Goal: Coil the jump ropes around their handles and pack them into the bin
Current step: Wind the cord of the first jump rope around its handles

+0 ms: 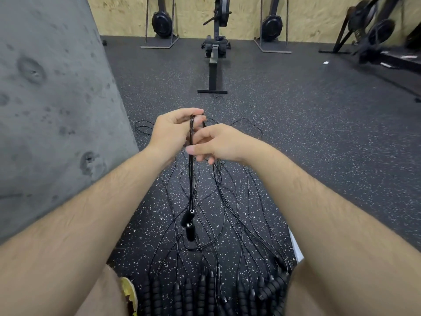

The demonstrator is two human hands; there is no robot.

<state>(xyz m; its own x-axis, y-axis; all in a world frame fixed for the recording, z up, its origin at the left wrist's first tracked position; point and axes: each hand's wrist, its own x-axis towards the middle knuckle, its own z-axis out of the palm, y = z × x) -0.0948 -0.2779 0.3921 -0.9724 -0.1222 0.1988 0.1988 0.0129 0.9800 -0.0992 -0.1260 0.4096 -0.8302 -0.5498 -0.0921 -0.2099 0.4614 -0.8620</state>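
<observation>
My left hand (173, 131) pinches the folded top of a thin black jump rope (191, 179) held up in front of me. Its strands hang straight down, and its two black handles (188, 224) dangle at the bottom above the floor. My right hand (218, 143) is beside the left, fingers curled around the same strands just below the fold. Several more black ropes (232, 201) lie spread on the speckled floor, their ribbed foam handles (205, 295) lined up near my knees. No bin is in view.
A grey concrete pillar (52, 110) stands close on the left. A rowing machine (215, 53) sits straight ahead, with others (161, 21) upright against the plywood wall. Dark equipment (376, 35) fills the far right. A white object's edge (296, 245) shows by my right arm.
</observation>
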